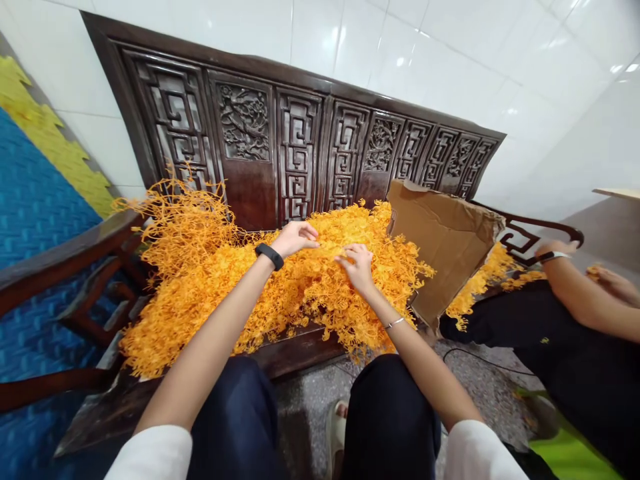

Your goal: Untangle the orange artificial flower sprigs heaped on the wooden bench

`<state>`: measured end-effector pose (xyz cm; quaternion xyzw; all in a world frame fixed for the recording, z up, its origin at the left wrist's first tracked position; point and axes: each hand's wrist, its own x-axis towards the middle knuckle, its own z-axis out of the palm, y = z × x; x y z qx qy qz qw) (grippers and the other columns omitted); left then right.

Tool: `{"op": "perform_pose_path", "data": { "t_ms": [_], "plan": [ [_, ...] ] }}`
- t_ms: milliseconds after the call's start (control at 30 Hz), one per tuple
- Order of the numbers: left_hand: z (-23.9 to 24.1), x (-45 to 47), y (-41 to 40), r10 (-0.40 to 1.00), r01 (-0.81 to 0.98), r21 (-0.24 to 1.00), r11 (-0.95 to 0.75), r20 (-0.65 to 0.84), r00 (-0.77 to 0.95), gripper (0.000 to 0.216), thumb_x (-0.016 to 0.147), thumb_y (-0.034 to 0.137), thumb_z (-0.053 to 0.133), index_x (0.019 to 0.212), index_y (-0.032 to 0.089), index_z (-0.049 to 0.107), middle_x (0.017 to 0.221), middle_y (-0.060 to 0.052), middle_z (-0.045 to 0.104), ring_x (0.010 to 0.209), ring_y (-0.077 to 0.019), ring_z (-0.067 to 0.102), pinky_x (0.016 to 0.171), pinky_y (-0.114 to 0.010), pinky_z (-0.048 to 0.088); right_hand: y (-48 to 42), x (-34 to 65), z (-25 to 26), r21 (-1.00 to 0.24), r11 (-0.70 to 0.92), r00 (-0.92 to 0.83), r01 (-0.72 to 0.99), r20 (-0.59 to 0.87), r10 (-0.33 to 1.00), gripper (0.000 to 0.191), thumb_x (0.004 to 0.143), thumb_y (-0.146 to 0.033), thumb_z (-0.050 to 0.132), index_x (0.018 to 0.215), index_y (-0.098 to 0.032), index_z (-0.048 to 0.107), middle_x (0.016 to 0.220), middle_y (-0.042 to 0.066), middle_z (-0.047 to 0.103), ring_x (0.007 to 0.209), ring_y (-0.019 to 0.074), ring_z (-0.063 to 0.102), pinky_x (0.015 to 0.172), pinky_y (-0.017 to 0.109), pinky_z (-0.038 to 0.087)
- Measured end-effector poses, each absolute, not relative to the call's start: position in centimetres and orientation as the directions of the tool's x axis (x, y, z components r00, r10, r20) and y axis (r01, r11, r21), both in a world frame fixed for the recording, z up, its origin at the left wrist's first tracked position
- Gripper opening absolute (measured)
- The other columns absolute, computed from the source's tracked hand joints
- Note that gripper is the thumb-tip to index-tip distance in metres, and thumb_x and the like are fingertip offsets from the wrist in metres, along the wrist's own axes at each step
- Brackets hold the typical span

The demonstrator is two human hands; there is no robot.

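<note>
A large heap of orange, thin-branched pieces (220, 287), plastic-looking, covers the seat of a dark carved wooden bench (250, 193). Above the heap's middle is my left hand (297, 239), with a black band at the wrist. Its fingers curl toward the thumb. Just to the right, my right hand (357, 261) is bent in a pinch, and a thin bracelet circles that forearm. Orange strands show between the two sets of fingertips. They blend into the heap behind, so the exact outline of what I hold is hard to make out.
A cardboard sheet (440, 240) stands upright on the bench, with more orange pieces (480, 280) beyond it. At the right, another person's arm (575, 287) reaches over dark-clothed legs. A blue mat (45, 207) with yellow edging is at the left. A cable (480, 357) crosses the speckled floor.
</note>
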<state>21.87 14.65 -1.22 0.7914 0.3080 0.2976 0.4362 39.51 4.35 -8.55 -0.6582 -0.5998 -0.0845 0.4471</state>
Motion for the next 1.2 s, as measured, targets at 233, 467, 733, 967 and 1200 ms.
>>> {"op": "perform_pose_path", "data": {
  "t_ms": [233,467,733,967,1200],
  "plan": [
    [-7.9,22.1,12.4,0.787,0.293,0.882,-0.370,0.129,0.604,0.068,0.038,0.041,0.084,0.097,0.015,0.060,0.107,-0.015,0.063,0.102,-0.0327,0.056,0.087,-0.042,0.043,3.8,40.1,-6.5,-0.554,0.372,0.406,0.745,0.819,0.407,0.023,0.077,-0.036,0.060,0.066,-0.017,0.061,0.073,0.002,0.058,0.073,0.0154,0.052,0.068,0.029,0.039],
    [-12.5,23.7,13.2,0.864,0.166,0.952,-0.255,0.148,0.481,0.033,0.061,0.040,0.073,0.075,0.014,0.059,0.057,0.001,0.051,0.057,-0.0165,0.055,0.058,-0.029,0.043,3.7,39.2,-4.0,-0.643,0.404,0.484,0.651,0.761,0.431,0.021,0.074,-0.034,0.064,0.065,-0.015,0.063,0.061,-0.001,0.055,0.057,0.0097,0.046,0.055,0.024,0.035],
    [-9.5,20.8,14.2,0.893,-0.083,0.936,-0.342,0.351,0.281,0.018,0.064,0.024,0.069,0.074,0.016,0.057,0.071,0.002,0.051,0.071,-0.0132,0.051,0.064,-0.023,0.040,5.2,42.7,-0.4,-0.660,0.379,0.580,0.649,0.751,0.315,0.022,0.070,-0.036,0.065,0.068,-0.014,0.065,0.064,0.000,0.059,0.056,0.0098,0.047,0.055,0.025,0.038],
    [-8.2,22.7,13.5,0.869,-0.202,0.916,-0.346,0.394,0.298,0.017,0.071,0.026,0.059,0.063,0.017,0.046,0.060,0.004,0.043,0.057,-0.0102,0.042,0.054,-0.021,0.036,3.7,38.7,-3.6,-0.368,0.104,0.210,0.924,0.716,0.666,0.034,0.072,-0.022,0.055,0.105,-0.017,0.062,0.106,0.010,0.064,0.103,0.0269,0.052,0.090,0.044,0.037],
    [-4.9,25.1,12.4,0.824,-0.264,0.882,-0.391,0.463,0.326,0.016,0.071,0.020,0.056,0.061,0.017,0.045,0.059,0.004,0.045,0.058,-0.0100,0.042,0.057,-0.022,0.035,3.9,33.9,-7.3,-0.369,0.055,0.208,0.928,0.635,0.744,0.070,0.072,-0.043,0.058,0.131,-0.010,0.040,0.131,0.018,0.046,0.121,0.0316,0.039,0.098,0.047,0.031]
  ]
}}
